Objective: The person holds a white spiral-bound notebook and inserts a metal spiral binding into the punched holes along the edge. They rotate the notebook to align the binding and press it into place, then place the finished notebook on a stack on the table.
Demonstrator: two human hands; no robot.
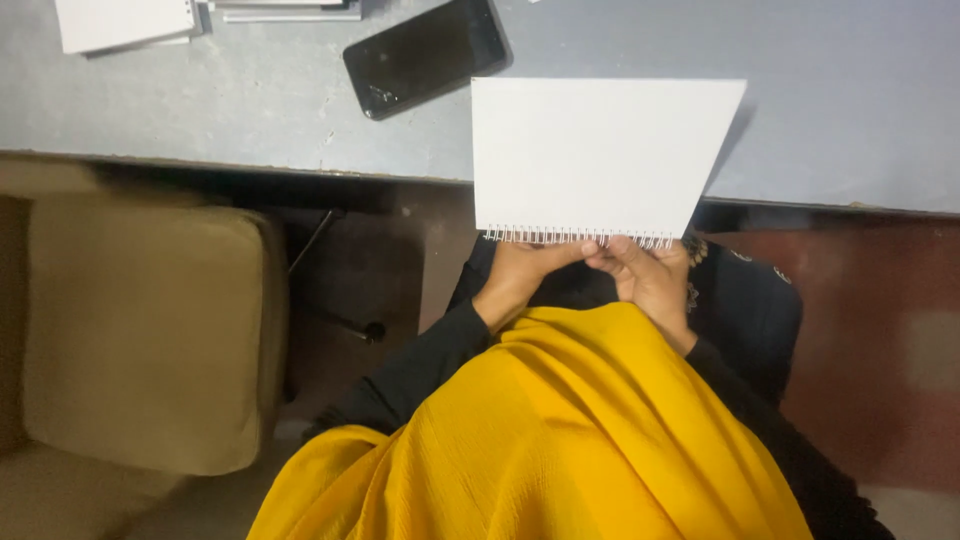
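A white spiral-bound pad (595, 155) is held up in front of me, its blank sheet facing the camera and its wire coil along the bottom edge. My left hand (522, 272) and my right hand (650, 278) both pinch that coil edge from below, fingertips close together near the middle. The pad's upper part overlaps the grey table (850, 100). Black sleeves cover my arms, and a yellow cloth (560, 430) lies over my lap.
A black phone (425, 55) lies face up on the table just left of the pad. White booklets (125, 22) are stacked at the table's far left. A tan cushioned seat (140, 330) stands to my left below the table edge.
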